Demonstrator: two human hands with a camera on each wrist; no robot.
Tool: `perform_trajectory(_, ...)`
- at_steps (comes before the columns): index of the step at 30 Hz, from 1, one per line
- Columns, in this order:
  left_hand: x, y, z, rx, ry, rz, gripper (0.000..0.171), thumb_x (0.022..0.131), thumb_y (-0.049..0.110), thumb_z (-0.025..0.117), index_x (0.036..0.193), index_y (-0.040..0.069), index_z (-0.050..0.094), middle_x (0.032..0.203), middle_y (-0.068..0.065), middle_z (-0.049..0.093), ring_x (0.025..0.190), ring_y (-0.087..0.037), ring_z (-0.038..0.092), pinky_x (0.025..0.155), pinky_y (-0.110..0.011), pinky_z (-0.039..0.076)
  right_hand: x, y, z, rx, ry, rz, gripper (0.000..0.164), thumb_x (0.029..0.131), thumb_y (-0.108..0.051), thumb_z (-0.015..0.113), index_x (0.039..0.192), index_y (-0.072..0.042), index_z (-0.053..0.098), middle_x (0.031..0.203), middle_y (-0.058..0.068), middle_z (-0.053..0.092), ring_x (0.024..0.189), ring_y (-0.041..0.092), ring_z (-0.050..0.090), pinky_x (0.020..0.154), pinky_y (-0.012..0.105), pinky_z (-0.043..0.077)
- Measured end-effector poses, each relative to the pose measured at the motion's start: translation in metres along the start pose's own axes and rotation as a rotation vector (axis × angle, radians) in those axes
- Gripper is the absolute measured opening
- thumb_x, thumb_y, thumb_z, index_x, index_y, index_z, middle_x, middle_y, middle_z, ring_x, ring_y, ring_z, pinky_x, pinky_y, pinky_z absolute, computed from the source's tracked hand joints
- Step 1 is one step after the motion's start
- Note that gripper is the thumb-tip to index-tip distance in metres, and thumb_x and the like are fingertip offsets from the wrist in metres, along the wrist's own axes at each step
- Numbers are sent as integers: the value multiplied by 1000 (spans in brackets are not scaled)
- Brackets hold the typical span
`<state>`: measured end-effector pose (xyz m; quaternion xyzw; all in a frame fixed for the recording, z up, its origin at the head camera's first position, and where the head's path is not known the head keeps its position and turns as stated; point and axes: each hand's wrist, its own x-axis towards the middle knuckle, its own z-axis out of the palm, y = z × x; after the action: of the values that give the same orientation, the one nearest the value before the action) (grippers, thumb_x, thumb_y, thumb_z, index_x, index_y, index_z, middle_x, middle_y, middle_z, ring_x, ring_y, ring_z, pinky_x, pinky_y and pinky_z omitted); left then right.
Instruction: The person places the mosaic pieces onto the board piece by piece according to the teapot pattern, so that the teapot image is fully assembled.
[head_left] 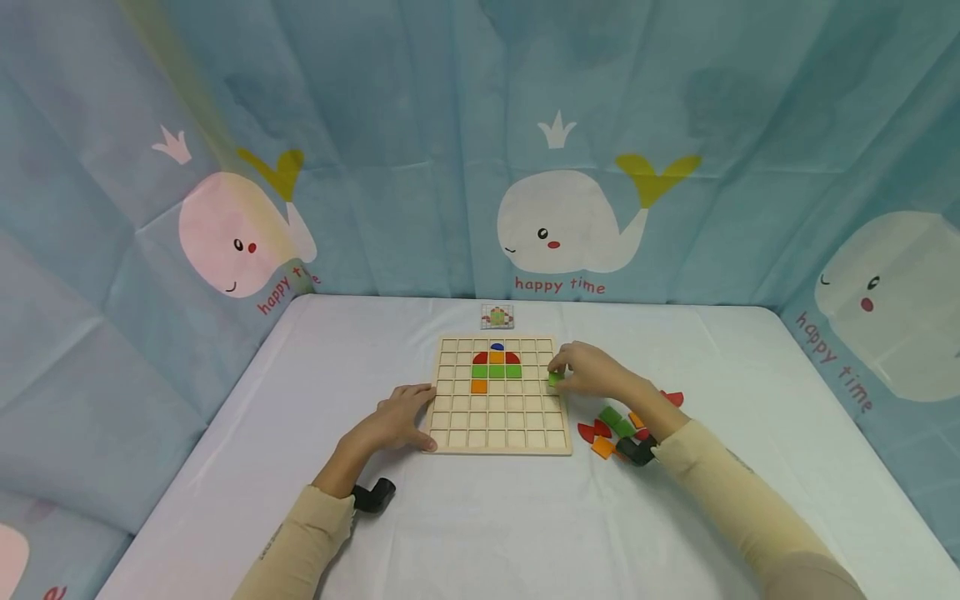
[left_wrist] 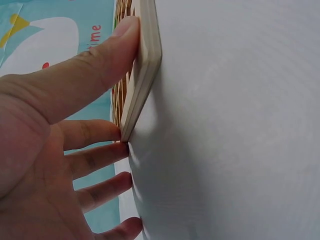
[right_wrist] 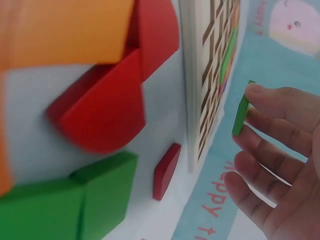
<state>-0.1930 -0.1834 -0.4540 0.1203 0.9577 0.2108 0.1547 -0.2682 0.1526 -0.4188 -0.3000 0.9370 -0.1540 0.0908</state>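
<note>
A square wooden grid board (head_left: 489, 425) lies on the white table. In its upper cells sit a blue half-round piece (head_left: 497, 347), an orange square (head_left: 497, 357) between two red quarter-rounds (head_left: 481, 358), a row of green squares (head_left: 497, 372), and one orange square (head_left: 479, 387) below. My left hand (head_left: 397, 419) rests at the board's left edge, thumb on the near corner and fingers spread straight along the side. Over the board's right edge, my right hand (head_left: 588, 370) pinches a green square block (right_wrist: 242, 111) between thumb and fingertips.
Loose red, green and orange blocks (head_left: 602, 447) lie right of the board, under and beside the right forearm. A small pattern card (head_left: 497, 316) lies beyond the board. Behind the table hangs a blue whale-print curtain (head_left: 420, 225).
</note>
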Motion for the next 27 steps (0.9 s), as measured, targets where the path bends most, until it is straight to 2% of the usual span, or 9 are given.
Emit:
perform_trajectory(10, 0, 0, 0, -9, -3, -8, 91, 72, 27, 86, 147, 3, 40, 155, -17, 35, 143, -40, 28, 109, -67, 27, 19, -20, -1, -39, -16, -78, 26, 84, -19, 76, 105, -5, 74, 90, 5, 66, 82, 16, 57, 77, 33, 49)
perform_trajectory(17, -1, 0, -3, 1, -5, -1, 90, 73, 27, 85, 147, 2, 40, 155, -18, 35, 143, -41, 28, 108, -67, 27, 36, -31, 7, -72, -12, -86, 26, 84, -20, 76, 106, -7, 74, 90, 4, 67, 83, 16, 56, 79, 32, 50)
perform_trajectory(27, -1, 0, -1, -9, -5, -12, 91, 72, 26, 86, 147, 3, 40, 155, -17, 35, 143, -41, 28, 110, -66, 27, 57, -45, 20, -86, -28, -117, 24, 83, -22, 78, 103, -8, 76, 84, 1, 69, 76, 13, 52, 73, 28, 48)
